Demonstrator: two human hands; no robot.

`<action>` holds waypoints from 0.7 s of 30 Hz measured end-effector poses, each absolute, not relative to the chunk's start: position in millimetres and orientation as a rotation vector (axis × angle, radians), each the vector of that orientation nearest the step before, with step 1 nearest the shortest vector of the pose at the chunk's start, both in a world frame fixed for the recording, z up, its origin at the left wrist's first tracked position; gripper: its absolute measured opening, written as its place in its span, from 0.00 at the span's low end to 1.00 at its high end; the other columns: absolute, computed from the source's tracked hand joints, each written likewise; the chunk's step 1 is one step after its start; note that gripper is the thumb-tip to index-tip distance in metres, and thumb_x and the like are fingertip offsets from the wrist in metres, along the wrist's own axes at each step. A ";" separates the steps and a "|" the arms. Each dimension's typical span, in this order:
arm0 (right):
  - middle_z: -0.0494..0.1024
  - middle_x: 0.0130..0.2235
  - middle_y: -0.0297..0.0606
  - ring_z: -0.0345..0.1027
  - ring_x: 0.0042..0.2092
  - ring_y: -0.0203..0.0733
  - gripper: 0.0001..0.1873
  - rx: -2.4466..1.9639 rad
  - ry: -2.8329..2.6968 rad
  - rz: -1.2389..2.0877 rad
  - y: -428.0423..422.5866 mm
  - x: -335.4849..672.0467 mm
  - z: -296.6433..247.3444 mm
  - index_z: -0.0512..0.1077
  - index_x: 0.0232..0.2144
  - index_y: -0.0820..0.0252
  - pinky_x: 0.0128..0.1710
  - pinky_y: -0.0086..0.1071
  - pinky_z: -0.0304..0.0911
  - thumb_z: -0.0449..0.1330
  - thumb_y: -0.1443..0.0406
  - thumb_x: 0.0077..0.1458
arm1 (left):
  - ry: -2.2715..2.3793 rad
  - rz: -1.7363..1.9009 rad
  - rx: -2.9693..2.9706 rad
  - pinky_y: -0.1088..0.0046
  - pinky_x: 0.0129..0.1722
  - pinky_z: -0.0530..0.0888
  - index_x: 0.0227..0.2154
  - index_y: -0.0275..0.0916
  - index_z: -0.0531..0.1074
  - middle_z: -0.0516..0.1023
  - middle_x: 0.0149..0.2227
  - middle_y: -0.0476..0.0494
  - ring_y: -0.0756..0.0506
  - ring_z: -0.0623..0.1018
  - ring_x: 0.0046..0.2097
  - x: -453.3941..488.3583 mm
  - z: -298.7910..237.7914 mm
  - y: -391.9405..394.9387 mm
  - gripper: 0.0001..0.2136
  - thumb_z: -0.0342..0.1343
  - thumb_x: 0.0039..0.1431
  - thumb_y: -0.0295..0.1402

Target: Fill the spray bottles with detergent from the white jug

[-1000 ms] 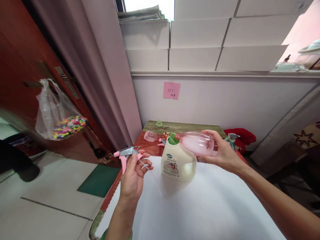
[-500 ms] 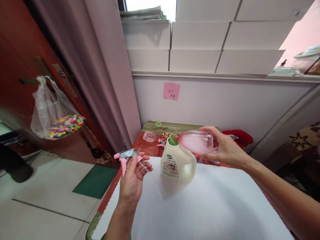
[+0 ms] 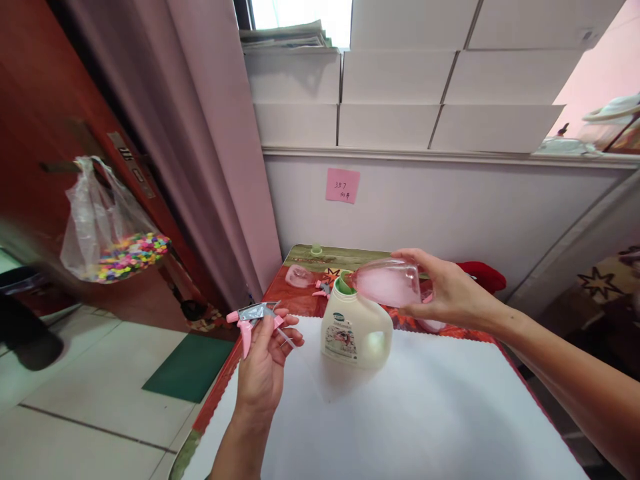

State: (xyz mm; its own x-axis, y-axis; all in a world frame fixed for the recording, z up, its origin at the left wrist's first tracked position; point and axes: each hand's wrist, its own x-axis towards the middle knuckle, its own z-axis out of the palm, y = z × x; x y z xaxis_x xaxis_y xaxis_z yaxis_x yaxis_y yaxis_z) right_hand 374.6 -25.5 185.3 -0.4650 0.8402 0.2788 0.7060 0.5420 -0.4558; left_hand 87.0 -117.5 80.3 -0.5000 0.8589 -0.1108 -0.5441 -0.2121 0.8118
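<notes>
My left hand (image 3: 265, 357) is closed around a pink and grey trigger spray head (image 3: 255, 313), its thin clear tube trailing down to the right. With my right hand (image 3: 440, 287) I grip the base of a clear pink bottle (image 3: 387, 283) that lies tilted almost level. Its neck points left into the green-rimmed mouth of a cream detergent jug (image 3: 350, 333), which stands upright on the white mat. Whitish, foamy-looking contents show inside the bottle. Whether liquid is flowing out I cannot tell.
Behind the jug lie another pink spray bottle (image 3: 300, 276) and a green cap (image 3: 317, 250). The white mat (image 3: 390, 420) covers the table's front. A pink note (image 3: 343, 186) is on the wall. A plastic bag of colourful pieces (image 3: 133, 257) hangs from the door handle at left.
The bottle in my right hand has shifted slightly left, its neck still at the jug's mouth. My left hand keeps hold of the spray head, nearly unmoved. The view has tilted a little.
</notes>
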 end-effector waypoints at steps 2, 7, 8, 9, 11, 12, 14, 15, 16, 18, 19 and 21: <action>0.76 0.54 0.39 0.75 0.47 0.53 0.40 -1.243 -2.327 0.358 -25.5 373.2 188.3 0.64 0.58 0.49 0.42 0.42 0.72 0.70 0.60 0.42 | 1.034 1.854 0.451 0.68 0.30 0.75 0.40 0.39 0.70 0.80 0.36 0.45 0.48 0.77 0.28 87.0 79.6 -117.5 0.23 0.70 0.46 0.45; 0.77 0.52 0.40 0.75 0.47 0.52 0.38 -1.183 -2.383 0.304 -22.7 371.4 192.8 0.65 0.58 0.49 0.43 0.43 0.71 0.69 0.59 0.43 | 1.040 1.851 0.464 0.68 0.30 0.75 0.40 0.38 0.70 0.80 0.35 0.44 0.48 0.77 0.28 86.8 80.6 -118.5 0.22 0.70 0.47 0.45; 0.77 0.52 0.40 0.75 0.46 0.52 0.38 -1.169 -2.397 0.290 -21.8 371.4 193.4 0.65 0.58 0.49 0.43 0.43 0.71 0.68 0.59 0.44 | 1.043 1.854 0.469 0.68 0.31 0.75 0.40 0.38 0.70 0.80 0.35 0.44 0.48 0.77 0.27 86.7 80.9 -118.7 0.22 0.69 0.48 0.45; 0.77 0.52 0.40 0.75 0.47 0.53 0.38 -1.158 -2.408 0.275 -20.8 371.3 194.1 0.65 0.59 0.49 0.44 0.43 0.71 0.68 0.59 0.44 | 1.044 1.858 0.472 0.67 0.31 0.75 0.39 0.38 0.71 0.80 0.34 0.44 0.48 0.77 0.27 86.6 81.2 -118.8 0.21 0.69 0.48 0.45; 0.77 0.53 0.40 0.74 0.47 0.53 0.39 -1.143 -2.431 0.242 -18.8 371.1 195.4 0.64 0.59 0.49 0.44 0.44 0.70 0.69 0.59 0.44 | 1.045 1.859 0.478 0.67 0.30 0.75 0.39 0.38 0.71 0.80 0.34 0.44 0.48 0.77 0.27 86.6 81.5 -118.9 0.21 0.69 0.48 0.45; 0.76 0.53 0.40 0.74 0.47 0.53 0.39 -1.141 -2.442 0.228 -17.9 370.9 196.1 0.64 0.59 0.49 0.44 0.44 0.70 0.69 0.59 0.44 | 1.043 1.858 0.478 0.67 0.30 0.75 0.39 0.38 0.70 0.80 0.34 0.44 0.48 0.77 0.27 86.7 81.6 -118.9 0.21 0.69 0.48 0.45; 0.77 0.52 0.39 0.74 0.46 0.52 0.40 -1.141 -2.464 0.208 -16.3 370.3 197.6 0.64 0.60 0.48 0.42 0.43 0.70 0.69 0.59 0.44 | 1.040 1.857 0.477 0.68 0.30 0.74 0.39 0.39 0.70 0.80 0.35 0.45 0.48 0.77 0.27 87.0 81.5 -118.8 0.21 0.69 0.48 0.44; 0.77 0.50 0.39 0.74 0.45 0.51 0.40 -1.138 -2.473 0.202 -15.6 369.9 198.4 0.64 0.60 0.48 0.41 0.42 0.70 0.69 0.59 0.44 | 1.039 1.859 0.473 0.68 0.30 0.74 0.39 0.39 0.70 0.80 0.35 0.45 0.48 0.77 0.27 87.2 81.5 -118.8 0.21 0.69 0.48 0.44; 0.78 0.48 0.39 0.74 0.43 0.51 0.40 -1.137 -2.481 0.198 -14.8 369.5 199.2 0.64 0.60 0.48 0.40 0.41 0.70 0.69 0.59 0.44 | 1.039 1.863 0.467 0.68 0.30 0.74 0.39 0.39 0.70 0.80 0.35 0.45 0.48 0.77 0.27 87.4 81.5 -118.8 0.20 0.69 0.48 0.44; 0.78 0.45 0.39 0.74 0.41 0.50 0.40 -1.146 -2.493 0.187 -13.5 368.8 201.0 0.64 0.60 0.48 0.38 0.41 0.70 0.69 0.58 0.44 | 1.039 1.867 0.461 0.68 0.30 0.74 0.38 0.39 0.70 0.80 0.34 0.45 0.48 0.77 0.27 87.7 81.6 -119.0 0.20 0.69 0.48 0.44; 0.78 0.44 0.39 0.74 0.40 0.49 0.41 -1.154 -2.502 0.183 -12.9 368.4 202.2 0.64 0.60 0.49 0.37 0.40 0.69 0.69 0.58 0.44 | 1.040 1.867 0.462 0.68 0.30 0.74 0.38 0.39 0.71 0.80 0.34 0.45 0.48 0.77 0.27 87.8 81.7 -119.1 0.20 0.69 0.48 0.44; 0.78 0.44 0.39 0.74 0.39 0.49 0.42 -1.169 -2.523 0.178 -12.4 367.2 205.2 0.63 0.61 0.49 0.37 0.40 0.69 0.70 0.58 0.43 | 1.047 1.864 0.468 0.68 0.30 0.75 0.38 0.38 0.71 0.80 0.34 0.45 0.48 0.77 0.26 87.9 82.1 -119.4 0.21 0.69 0.48 0.45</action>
State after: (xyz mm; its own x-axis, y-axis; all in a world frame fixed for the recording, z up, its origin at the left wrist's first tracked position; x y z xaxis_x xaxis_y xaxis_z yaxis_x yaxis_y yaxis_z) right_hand 367.2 -12.4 205.2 -0.5965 0.7583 0.2629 0.7140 0.6510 -0.2578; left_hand 87.9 -119.4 82.1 -0.5067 0.8561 -0.1021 -0.5327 -0.2178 0.8178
